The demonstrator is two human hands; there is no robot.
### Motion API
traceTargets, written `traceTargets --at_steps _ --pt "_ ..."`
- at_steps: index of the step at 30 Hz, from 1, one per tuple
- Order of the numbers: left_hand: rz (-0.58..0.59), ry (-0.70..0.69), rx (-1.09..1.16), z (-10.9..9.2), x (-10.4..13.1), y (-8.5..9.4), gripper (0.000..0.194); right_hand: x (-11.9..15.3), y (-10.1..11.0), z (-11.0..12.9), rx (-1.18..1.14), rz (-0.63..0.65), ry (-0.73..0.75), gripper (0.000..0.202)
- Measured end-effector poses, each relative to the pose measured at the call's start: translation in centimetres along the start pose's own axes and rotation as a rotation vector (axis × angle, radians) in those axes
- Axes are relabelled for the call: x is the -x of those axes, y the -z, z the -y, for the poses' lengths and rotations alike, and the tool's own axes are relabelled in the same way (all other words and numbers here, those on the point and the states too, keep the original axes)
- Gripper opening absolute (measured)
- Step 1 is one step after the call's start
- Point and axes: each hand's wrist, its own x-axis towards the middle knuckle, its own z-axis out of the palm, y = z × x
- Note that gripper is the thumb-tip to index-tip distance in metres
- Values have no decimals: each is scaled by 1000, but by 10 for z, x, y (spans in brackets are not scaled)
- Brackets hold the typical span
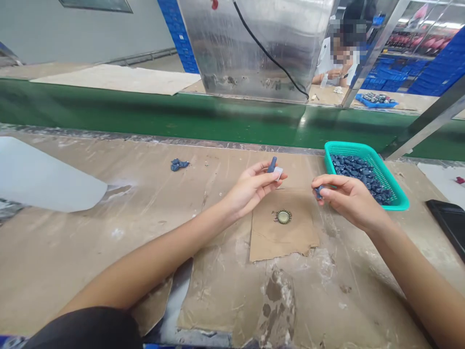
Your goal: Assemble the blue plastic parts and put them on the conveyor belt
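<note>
My left hand (pixel 256 186) is closed over the cardboard, its fingers around a small dark-blue peg-shaped piece (pixel 272 164). A little whitish square piece (pixel 278 173) shows at the same fingertips; whether it joins the blue piece I cannot tell. To the right, my right hand (pixel 345 196) pinches a small dark-blue lump (pixel 318 190), mostly covered by the fingers. Between and below both hands, a round bronze-coloured piece with a scalloped rim (pixel 283 216) lies on a torn cardboard square (pixel 269 242).
A green basket (pixel 401 201) of dark-blue lumps stands behind my right hand. Several similar lumps (pixel 178 165) lie left on the cardboard-covered bench (pixel 145 194). A white curved sheet (pixel 51 177) is far left, a black tray-like object (pixel 448 220) far right. Across the green ledge (pixel 152 116) a person (pixel 336 63) sits.
</note>
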Motion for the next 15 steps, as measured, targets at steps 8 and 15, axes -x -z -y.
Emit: traceTargets --at_steps 8,15 --pt "7 -2 -2 1 -6 9 15 2 -38 -5 383 108 208 9" --pt "40 -8 -41 2 -5 11 20 6 -59 -23 904 85 474 14"
